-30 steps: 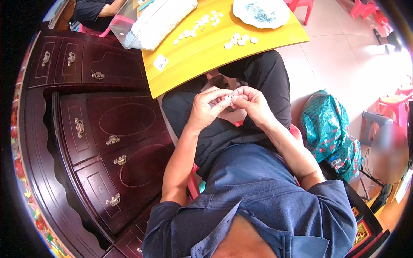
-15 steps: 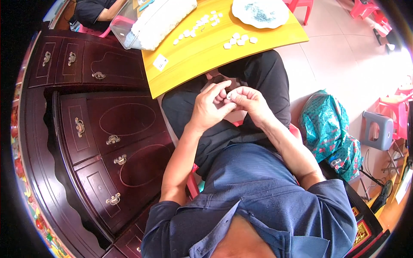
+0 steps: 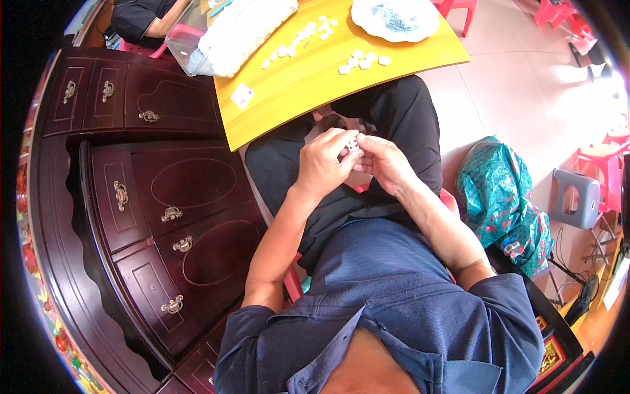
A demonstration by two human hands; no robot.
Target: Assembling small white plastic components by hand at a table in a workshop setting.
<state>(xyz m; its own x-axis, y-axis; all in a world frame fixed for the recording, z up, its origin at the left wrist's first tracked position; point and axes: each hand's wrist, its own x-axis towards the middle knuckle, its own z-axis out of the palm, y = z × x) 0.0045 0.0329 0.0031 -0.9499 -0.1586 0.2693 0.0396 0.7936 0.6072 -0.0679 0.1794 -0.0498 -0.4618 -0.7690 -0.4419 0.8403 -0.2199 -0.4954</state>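
My left hand [image 3: 325, 159] and my right hand [image 3: 387, 162] meet above my lap, just off the near edge of the yellow table. Between their fingertips is a small white piece with dark dots [image 3: 352, 144]. The left fingers and thumb are closed on it, and the right thumb and fingers grip its other side. Parts of the piece lie hidden behind the fingers. Several small white pieces [image 3: 365, 63] lie loose on the tabletop beyond my hands, with a longer scatter of white pieces [image 3: 289, 50] farther left.
On the yellow table [image 3: 282, 98] are a white square card [image 3: 242, 96], a scalloped plate [image 3: 423, 29] holding small blue-grey bits, and a clear bin [image 3: 185, 46] beside a white bundle. Dark wooden cabinets [image 3: 190, 157] stand left. At right are a green bag [image 3: 495, 177] and grey stool [image 3: 576, 197].
My hands have turned the small piece, so its dotted white face now shows. The left fingers have closed in over it, and the right thumb has shifted upward.
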